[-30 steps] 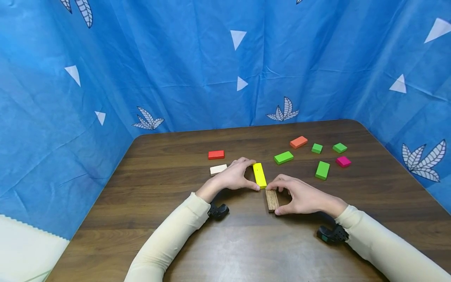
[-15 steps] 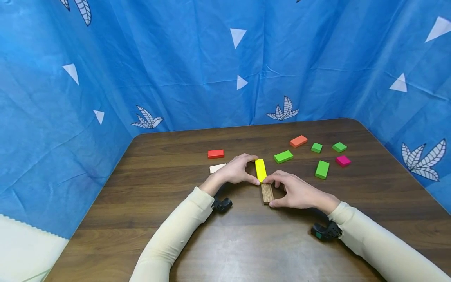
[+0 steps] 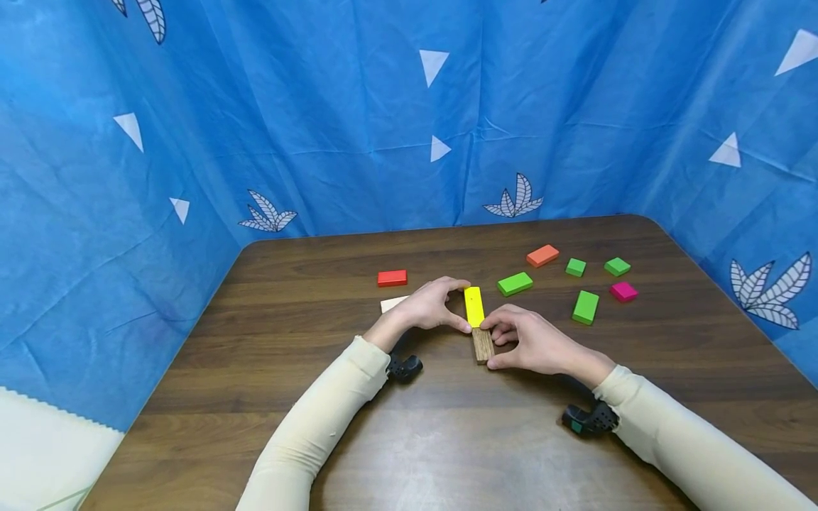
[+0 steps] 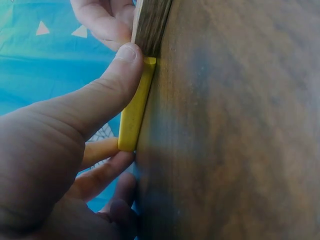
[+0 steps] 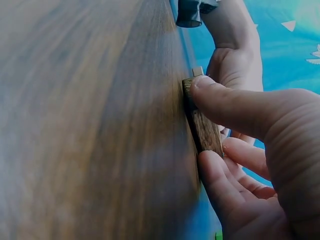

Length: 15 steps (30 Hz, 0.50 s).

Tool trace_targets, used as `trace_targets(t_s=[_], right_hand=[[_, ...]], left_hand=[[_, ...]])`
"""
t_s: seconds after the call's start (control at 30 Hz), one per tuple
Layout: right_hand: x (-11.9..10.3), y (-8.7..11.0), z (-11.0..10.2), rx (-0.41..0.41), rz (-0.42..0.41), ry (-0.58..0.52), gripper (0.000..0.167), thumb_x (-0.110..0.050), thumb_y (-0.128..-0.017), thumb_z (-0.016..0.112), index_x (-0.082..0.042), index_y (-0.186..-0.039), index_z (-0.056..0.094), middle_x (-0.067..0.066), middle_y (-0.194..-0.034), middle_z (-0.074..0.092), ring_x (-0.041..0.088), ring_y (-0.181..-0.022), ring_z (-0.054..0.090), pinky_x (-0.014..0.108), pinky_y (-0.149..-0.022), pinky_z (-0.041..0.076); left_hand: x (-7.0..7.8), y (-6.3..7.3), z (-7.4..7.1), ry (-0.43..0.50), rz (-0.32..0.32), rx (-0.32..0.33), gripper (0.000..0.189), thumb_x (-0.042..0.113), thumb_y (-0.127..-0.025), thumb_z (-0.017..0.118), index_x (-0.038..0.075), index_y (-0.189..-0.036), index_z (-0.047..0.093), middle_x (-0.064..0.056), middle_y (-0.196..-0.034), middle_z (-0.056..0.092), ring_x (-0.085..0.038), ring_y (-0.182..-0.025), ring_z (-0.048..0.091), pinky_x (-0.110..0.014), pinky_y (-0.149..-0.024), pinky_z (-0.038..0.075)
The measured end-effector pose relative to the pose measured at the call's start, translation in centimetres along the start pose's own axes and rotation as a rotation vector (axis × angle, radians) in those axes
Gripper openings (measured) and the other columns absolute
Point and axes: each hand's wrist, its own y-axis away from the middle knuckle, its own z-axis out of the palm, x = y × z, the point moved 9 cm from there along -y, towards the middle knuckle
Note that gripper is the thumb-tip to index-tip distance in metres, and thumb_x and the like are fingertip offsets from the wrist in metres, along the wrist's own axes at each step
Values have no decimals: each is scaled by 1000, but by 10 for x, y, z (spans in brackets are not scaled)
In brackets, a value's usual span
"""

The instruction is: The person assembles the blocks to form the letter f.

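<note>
Lying inside grip | yellow block point(image 3: 474, 307): left hand point(image 3: 429, 305) | brown block point(image 3: 482, 347): right hand point(image 3: 535, 342)

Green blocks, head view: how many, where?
4: one green block right of the yellow block, one right of the orange block, one behind the pink block, one left of it. More could be hidden.
</note>
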Motion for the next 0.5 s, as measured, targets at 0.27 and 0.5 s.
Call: trace_targets(t_s=[0.27, 0.5], right_hand=[[0, -1, 1, 11, 34, -18, 54, -19, -74, 95, -8, -119, 68, 6, -112, 62, 12, -97, 69, 25, -85, 60], [-2, -2, 1, 22, 38, 14, 55, -22, -72, 96, -9, -118, 69, 4, -109, 63, 11, -94, 68, 24, -84, 59]], left_hand=[[-1, -1, -1, 8, -7, 10, 94, 42, -75, 93, 16, -155, 49, -5, -152, 54, -23, -132, 54, -38, -112, 44], [-2, -1, -2, 10, -15, 28, 94, 41, -72, 95, 19, -153, 52, -3, -150, 55, -24, -124, 58, -37, -108, 47]])
